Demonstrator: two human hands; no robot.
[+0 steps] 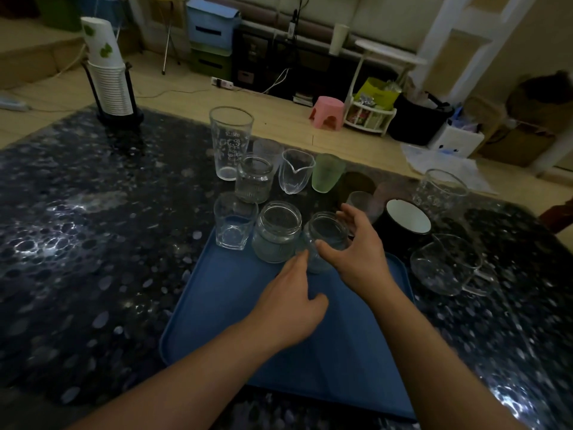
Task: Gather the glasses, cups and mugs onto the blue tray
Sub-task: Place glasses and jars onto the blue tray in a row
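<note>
Head view: I see the blue tray (235, 305) lying on the dark pebbled counter (93, 243). At the tray's far edge stand a square tumbler (234, 223), a ribbed jar (277, 232) and a small jar (325, 240) in a row. My right hand (356, 243) curls thumb and fingers round the small jar's rim. My left hand (293, 302) sits just beside that jar's base, fingers loosely bent, holding nothing; I cannot tell whether a fingertip touches the glass. Beyond the tray, on the counter, are a tall printed glass (230, 142), another jar (255, 178), a spouted glass (296, 170), a green cup (327, 172), a black mug (406, 223) and a handled glass cup (446, 263).
</note>
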